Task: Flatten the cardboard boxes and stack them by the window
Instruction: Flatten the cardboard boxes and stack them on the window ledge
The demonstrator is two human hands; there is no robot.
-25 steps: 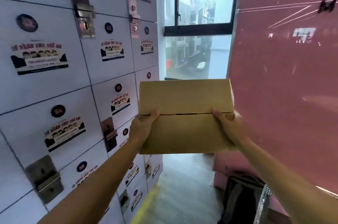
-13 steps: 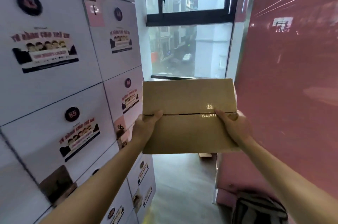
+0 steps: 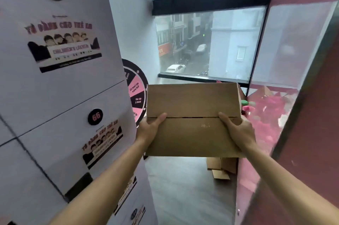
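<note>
the cardboard box (image 3: 192, 120) is plain tan brown, with a thin dark seam line across its top. the flattened cardboard pieces (image 3: 222, 167) on the floor are the same tan. the floor (image 3: 183, 188) is grey with a faint streaked grain. the lockers (image 3: 60, 96) are white with dark joint lines, black round number badges with pink digits, and black, white and pink stickers. the prize wheel (image 3: 136, 90) has alternating pink and black wedges in a black rim. the window frame (image 3: 207, 4) is black. the wall (image 3: 310, 133) to the right is glossy red-pink.
</note>
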